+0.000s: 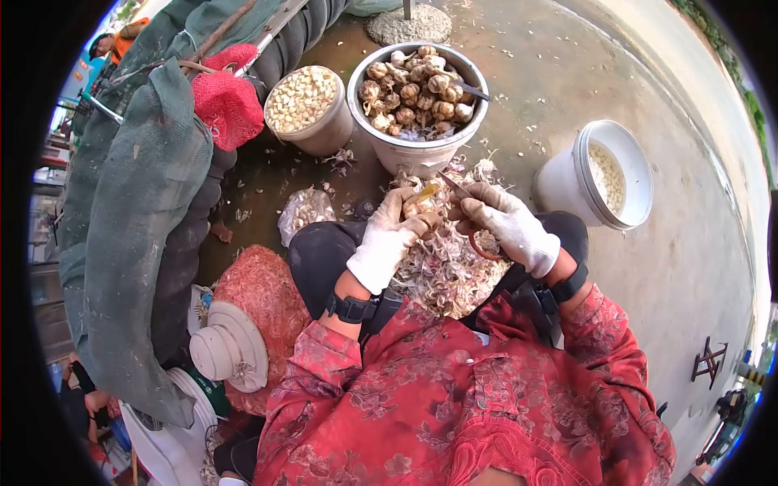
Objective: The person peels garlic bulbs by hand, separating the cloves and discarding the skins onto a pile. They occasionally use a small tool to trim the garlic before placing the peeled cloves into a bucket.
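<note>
My left hand (395,231), in a white work glove with soiled fingers, is closed around a garlic bulb (417,202) whose yellowish stem end points up. Facing it, my gloved right hand (512,224) grips scissors; their blades (454,186) point toward the bulb, and a reddish-brown handle loop (484,249) hangs below the fingers. Both hands are over a heap of garlic skins (450,275) between my knees. Just beyond them stands a white tub (417,154) full of whole garlic bulbs (421,89), with a dark-handled tool (472,91) lying on top.
Peeled cloves (301,99) fill a bucket (320,139) at the back left. A white bucket (585,174) on the right holds more cloves in liquid. Left of me are a red mesh sack (263,287), a clear bag (306,212) and green netting (134,243) over tyres.
</note>
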Demonstrator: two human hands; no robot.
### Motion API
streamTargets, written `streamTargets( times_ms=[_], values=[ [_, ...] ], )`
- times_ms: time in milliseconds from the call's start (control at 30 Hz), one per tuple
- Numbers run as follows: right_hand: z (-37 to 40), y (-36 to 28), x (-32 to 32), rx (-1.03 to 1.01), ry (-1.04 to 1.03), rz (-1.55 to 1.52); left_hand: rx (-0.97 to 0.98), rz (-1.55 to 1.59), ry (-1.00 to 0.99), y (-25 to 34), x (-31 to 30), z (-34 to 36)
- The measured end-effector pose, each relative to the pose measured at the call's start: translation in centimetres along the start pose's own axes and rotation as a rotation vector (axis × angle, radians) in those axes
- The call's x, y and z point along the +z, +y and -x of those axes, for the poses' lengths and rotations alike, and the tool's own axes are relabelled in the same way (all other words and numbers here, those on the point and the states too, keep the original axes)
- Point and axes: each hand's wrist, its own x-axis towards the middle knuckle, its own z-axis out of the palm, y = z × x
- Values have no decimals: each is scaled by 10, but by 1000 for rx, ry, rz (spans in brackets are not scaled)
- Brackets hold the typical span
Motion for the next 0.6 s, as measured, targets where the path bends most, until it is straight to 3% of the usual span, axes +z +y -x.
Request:
streamTargets(
  times_ms=[233, 300, 333, 433, 600],
  values=[
    [34, 13, 4, 38, -24, 73, 62, -15, -20, 12, 11, 30],
    [43, 17, 11, -42, 34, 289, 108, -533, 56, 29, 23, 42],
    [47, 16, 15, -115, 58, 415, 219, -627, 103, 18, 21, 41],
    [67, -6, 27, -234, 43, 666, 212, -809, 137, 27, 35, 50],
    [80, 0, 28, -346, 106, 795, 261, -897, 101, 26, 46, 59]
  ],
)
